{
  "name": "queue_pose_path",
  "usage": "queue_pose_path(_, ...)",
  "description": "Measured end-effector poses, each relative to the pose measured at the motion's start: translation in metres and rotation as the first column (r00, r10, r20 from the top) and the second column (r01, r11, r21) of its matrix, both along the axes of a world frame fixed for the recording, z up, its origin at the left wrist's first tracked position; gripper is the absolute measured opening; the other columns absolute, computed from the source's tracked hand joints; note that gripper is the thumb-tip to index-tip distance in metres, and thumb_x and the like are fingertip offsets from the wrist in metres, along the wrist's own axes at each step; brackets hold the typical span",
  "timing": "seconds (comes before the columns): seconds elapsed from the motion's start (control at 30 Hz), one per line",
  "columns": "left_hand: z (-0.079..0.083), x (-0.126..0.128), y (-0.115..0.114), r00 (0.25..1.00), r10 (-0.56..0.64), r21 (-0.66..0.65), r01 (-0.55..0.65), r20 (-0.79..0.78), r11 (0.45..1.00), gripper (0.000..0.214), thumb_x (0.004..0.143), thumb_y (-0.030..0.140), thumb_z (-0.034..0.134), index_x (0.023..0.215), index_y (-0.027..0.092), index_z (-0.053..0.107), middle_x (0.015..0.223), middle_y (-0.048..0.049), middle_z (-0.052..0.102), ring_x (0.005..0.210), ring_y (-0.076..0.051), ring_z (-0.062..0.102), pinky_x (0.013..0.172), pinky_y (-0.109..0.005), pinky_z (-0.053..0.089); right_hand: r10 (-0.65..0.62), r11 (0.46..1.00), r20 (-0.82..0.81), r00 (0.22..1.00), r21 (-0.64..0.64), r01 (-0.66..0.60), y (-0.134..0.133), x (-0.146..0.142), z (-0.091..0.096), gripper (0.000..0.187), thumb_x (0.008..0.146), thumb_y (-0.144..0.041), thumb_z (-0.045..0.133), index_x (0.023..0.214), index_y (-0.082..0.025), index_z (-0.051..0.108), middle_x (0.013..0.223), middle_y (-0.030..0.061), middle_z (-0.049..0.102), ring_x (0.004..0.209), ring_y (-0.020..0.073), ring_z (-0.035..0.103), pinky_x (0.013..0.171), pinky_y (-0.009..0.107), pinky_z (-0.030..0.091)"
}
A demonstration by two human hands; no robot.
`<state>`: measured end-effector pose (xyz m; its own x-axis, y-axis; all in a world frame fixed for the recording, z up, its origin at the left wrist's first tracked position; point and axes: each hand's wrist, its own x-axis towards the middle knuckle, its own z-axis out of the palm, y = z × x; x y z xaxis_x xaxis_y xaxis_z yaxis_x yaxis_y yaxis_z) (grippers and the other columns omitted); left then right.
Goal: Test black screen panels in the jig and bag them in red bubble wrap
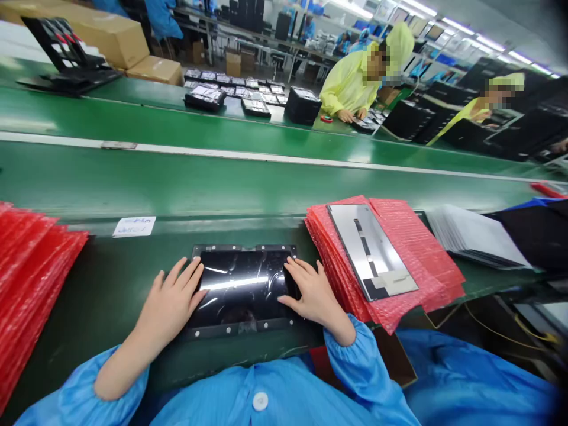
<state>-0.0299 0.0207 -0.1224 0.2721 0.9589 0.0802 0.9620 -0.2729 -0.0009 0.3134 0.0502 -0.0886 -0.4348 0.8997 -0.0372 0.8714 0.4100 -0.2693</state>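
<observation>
A glossy black display panel (242, 299) lies flat before me, inside a dark frame (222, 332) with light round dots along its edges. My left hand (171, 300) rests at the panel's left edge, fingers stretched out. At the opposite edge, my right hand (312, 290) touches the panel with its fingers spread. Neither hand is wrapped around anything. Just right of my right hand, a second panel with a silvery back (355, 228) lies on a stack of red bubble-wrap bags (406, 222).
Another pile of red bags (26, 284) stands at the left, near a white paper label (134, 226). White foam sheets (479, 236) lie at the right. Beyond the green bench (186, 171), a co-worker in yellow (355, 83) handles parts beside black trays (303, 106).
</observation>
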Motion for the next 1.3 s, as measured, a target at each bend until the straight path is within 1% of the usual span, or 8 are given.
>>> queue_pose_path(0.17,-0.023,-0.021,-0.001,0.995,-0.041,-0.177,0.057,0.091,0.983,0.105,0.075,0.075,0.055,0.156,0.018,0.021,0.162,-0.0120,0.020,0.148,-0.037,0.020,0.113,-0.066,0.023,0.010,0.999,0.068,0.998,-0.032,-0.007,-0.003,-0.001,-0.002,0.091,0.074,-0.062,0.073,0.146,-0.018,0.041,0.156,0.0175,0.036,0.142,0.0386,0.035,0.109,0.076,0.017)
queue_pose_path(0.4,-0.017,-0.017,-0.003,0.998,0.024,-0.243,-0.008,0.062,0.970,0.095,0.082,0.075,0.041,0.155,0.019,0.020,0.162,-0.0079,0.014,0.150,-0.033,0.015,0.116,-0.063,0.019,0.000,1.000,0.068,0.998,0.011,0.000,0.001,-0.009,0.005,0.093,0.066,-0.062,0.080,0.142,-0.019,0.047,0.150,0.0174,0.046,0.135,0.0397,0.045,0.108,0.073,0.023)
queue_pose_path(0.63,-0.013,0.018,-0.010,0.985,0.174,-0.145,-0.171,0.011,0.975,0.085,0.090,0.064,0.023,0.153,0.007,0.026,0.161,-0.0106,0.015,0.150,-0.034,0.015,0.114,-0.066,0.019,0.040,0.975,-0.008,0.999,0.220,-0.037,0.023,-0.071,0.004,0.060,0.084,-0.050,0.070,0.133,-0.022,0.053,0.128,0.0131,0.064,0.119,0.0315,0.056,0.100,0.052,0.043)
queue_pose_path(0.83,-0.032,0.020,-0.012,0.903,0.263,-0.102,-0.243,0.340,0.965,0.082,0.093,0.059,0.027,0.154,0.004,0.022,0.160,-0.0176,0.023,0.149,-0.031,0.021,0.118,-0.062,0.013,0.140,0.937,-0.114,0.984,0.337,-0.094,0.040,-0.108,-0.023,0.037,0.091,-0.043,0.063,0.117,-0.018,0.059,0.109,0.0115,0.061,0.101,0.0257,0.057,0.094,0.043,0.047)
queue_pose_path(0.93,-0.026,0.019,-0.011,0.743,0.308,-0.146,-0.276,0.595,0.950,0.073,0.094,0.055,0.030,0.152,0.010,0.032,0.158,-0.0159,0.031,0.148,-0.029,0.023,0.120,-0.059,0.013,0.141,0.923,-0.162,0.977,0.378,-0.071,0.041,-0.106,-0.021,0.026,0.095,-0.036,0.057,0.114,-0.019,0.059,0.107,0.0103,0.060,0.101,0.0242,0.056,0.102,0.047,0.042)
queue_pose_path(1.07,0.004,0.031,-0.017,0.354,0.392,-0.300,-0.287,0.849,0.910,0.063,0.091,0.058,0.043,0.141,0.021,0.053,0.147,-0.0097,0.052,0.140,-0.028,0.041,0.118,-0.050,0.028,0.157,0.861,-0.327,0.932,0.508,0.034,0.034,-0.095,-0.006,0.026,0.098,-0.031,0.049,0.119,-0.018,0.057,0.107,0.0095,0.064,0.104,0.0222,0.059,0.110,0.049,0.035)
queue_pose_path(1.2,0.037,0.042,-0.024,-0.075,0.518,-0.523,-0.116,0.852,0.844,0.063,0.084,0.063,0.056,0.131,0.023,0.062,0.122,-0.0071,0.071,0.119,-0.031,0.062,0.100,-0.048,0.053,0.193,0.795,-0.458,0.868,0.592,0.136,0.023,-0.078,0.015,0.024,0.096,-0.024,0.051,0.118,-0.019,0.060,0.108,0.0090,0.069,0.104,0.0205,0.063,0.111,0.048,0.035)
queue_pose_path(1.3,0.055,0.040,-0.022,-0.276,0.585,-0.626,-0.085,0.763,0.775,0.056,0.076,0.062,0.066,0.124,0.035,0.067,0.116,0.0012,0.074,0.111,-0.033,0.067,0.083,-0.046,0.062,0.118,0.787,-0.574,0.810,0.552,0.276,0.014,-0.058,0.024,0.021,0.094,-0.020,0.054,0.112,-0.022,0.064,0.111,0.0081,0.070,0.107,0.0208,0.063,0.108,0.047,0.040)
